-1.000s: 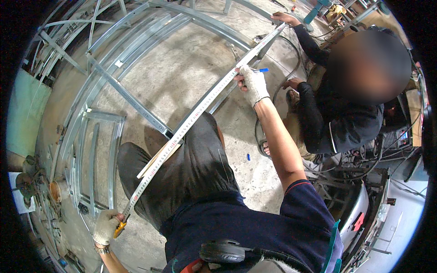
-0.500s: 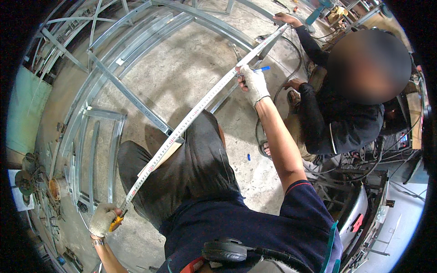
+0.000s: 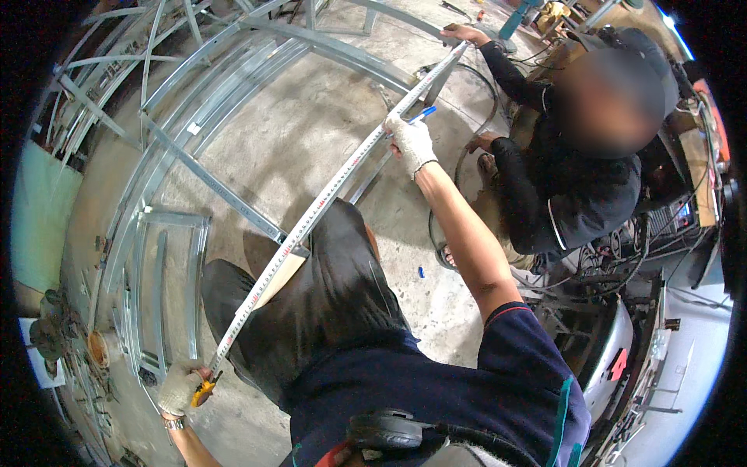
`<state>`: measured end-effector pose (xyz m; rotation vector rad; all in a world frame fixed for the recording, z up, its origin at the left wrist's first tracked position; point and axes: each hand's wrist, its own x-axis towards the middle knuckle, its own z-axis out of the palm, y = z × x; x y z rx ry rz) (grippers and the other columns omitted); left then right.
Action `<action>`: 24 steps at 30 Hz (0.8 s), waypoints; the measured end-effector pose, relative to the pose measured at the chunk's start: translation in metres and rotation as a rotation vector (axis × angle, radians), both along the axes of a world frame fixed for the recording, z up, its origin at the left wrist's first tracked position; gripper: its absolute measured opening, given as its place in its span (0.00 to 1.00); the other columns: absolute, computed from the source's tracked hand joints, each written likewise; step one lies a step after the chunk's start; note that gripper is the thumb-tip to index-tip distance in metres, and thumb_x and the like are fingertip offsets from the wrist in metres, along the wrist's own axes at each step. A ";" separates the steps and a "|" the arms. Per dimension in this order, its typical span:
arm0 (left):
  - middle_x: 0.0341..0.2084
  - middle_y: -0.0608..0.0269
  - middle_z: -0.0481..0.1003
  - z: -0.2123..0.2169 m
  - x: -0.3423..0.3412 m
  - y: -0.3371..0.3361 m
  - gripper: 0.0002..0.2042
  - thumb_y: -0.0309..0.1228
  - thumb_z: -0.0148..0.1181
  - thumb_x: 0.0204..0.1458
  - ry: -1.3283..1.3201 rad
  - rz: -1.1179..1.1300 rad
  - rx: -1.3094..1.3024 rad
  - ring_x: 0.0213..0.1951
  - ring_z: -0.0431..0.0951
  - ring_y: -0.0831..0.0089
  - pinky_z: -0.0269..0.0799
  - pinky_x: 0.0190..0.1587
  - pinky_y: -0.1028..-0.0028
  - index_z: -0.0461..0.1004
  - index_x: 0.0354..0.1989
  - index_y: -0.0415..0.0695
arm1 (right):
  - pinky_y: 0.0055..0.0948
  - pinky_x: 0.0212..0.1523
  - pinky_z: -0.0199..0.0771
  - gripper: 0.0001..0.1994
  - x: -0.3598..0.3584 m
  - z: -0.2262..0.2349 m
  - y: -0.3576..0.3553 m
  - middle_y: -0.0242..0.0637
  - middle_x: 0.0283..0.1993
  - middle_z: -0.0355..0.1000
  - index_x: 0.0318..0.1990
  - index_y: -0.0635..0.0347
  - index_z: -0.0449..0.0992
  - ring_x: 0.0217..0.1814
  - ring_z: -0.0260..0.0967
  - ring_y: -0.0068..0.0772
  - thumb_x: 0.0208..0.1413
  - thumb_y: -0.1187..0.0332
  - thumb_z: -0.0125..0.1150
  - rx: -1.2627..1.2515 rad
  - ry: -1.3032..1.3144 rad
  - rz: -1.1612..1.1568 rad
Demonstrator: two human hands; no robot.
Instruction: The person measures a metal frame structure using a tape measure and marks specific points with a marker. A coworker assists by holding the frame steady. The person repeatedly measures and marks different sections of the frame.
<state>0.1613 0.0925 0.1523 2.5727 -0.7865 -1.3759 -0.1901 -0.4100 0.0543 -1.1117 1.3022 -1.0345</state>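
Note:
A long white tape measure blade [image 3: 321, 204] runs diagonally across the view, over my knee. At the lower left my left hand [image 3: 180, 391], in a knitted white glove, is closed on the yellow tape measure case [image 3: 204, 391]. My right hand [image 3: 411, 142], gloved too, is closed with a blue pen [image 3: 422, 114] in it, right at the blade's edge. Its fingertips are partly hidden, so whether they pinch the blade is unclear. Beneath the blade lies a metal frame bar [image 3: 222, 187]. A co-worker's hand [image 3: 465, 34] is at the blade's far end.
The co-worker [image 3: 576, 179] crouches at the right, beside a dark cable [image 3: 495, 97]. Curved metal frames [image 3: 257, 70] spread over the far left floor, with a smaller rectangular frame [image 3: 198, 265] nearer. A small blue piece [image 3: 421, 272] lies on the concrete. Machinery [image 3: 611, 342] stands at right.
The view has shifted slightly, moving most of the scene left. The pen in my right hand now tilts more steeply upward. Both hands keep their hold, and the blade stays stretched.

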 end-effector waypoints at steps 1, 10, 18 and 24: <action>0.22 0.57 0.80 -0.003 0.001 0.002 0.14 0.38 0.66 0.54 -0.012 -0.075 -0.081 0.25 0.80 0.69 0.72 0.32 0.69 0.83 0.33 0.36 | 0.25 0.14 0.55 0.10 0.000 0.000 0.002 0.28 0.17 0.63 0.27 0.62 0.77 0.14 0.58 0.22 0.53 0.64 0.67 0.005 -0.047 0.005; 0.21 0.60 0.79 -0.031 0.019 0.036 0.14 0.37 0.64 0.54 0.024 -0.119 -0.194 0.23 0.77 0.73 0.69 0.28 0.70 0.81 0.32 0.36 | 0.27 0.18 0.64 0.08 -0.004 0.000 -0.004 0.31 0.22 0.70 0.27 0.60 0.77 0.18 0.63 0.23 0.53 0.65 0.66 0.055 -0.013 0.054; 0.21 0.60 0.79 -0.031 0.007 0.056 0.15 0.40 0.64 0.51 -0.173 -0.084 -0.246 0.24 0.77 0.74 0.70 0.30 0.70 0.82 0.34 0.38 | 0.26 0.15 0.57 0.10 -0.010 -0.007 -0.016 0.30 0.19 0.66 0.26 0.58 0.77 0.14 0.60 0.23 0.49 0.62 0.68 0.060 -0.017 0.093; 0.20 0.58 0.76 -0.038 0.010 0.074 0.15 0.39 0.63 0.51 -0.198 -0.052 -0.351 0.25 0.75 0.74 0.69 0.31 0.70 0.79 0.33 0.35 | 0.25 0.15 0.52 0.09 -0.020 0.008 -0.031 0.26 0.19 0.60 0.30 0.54 0.74 0.17 0.58 0.23 0.54 0.64 0.69 0.053 -0.246 0.187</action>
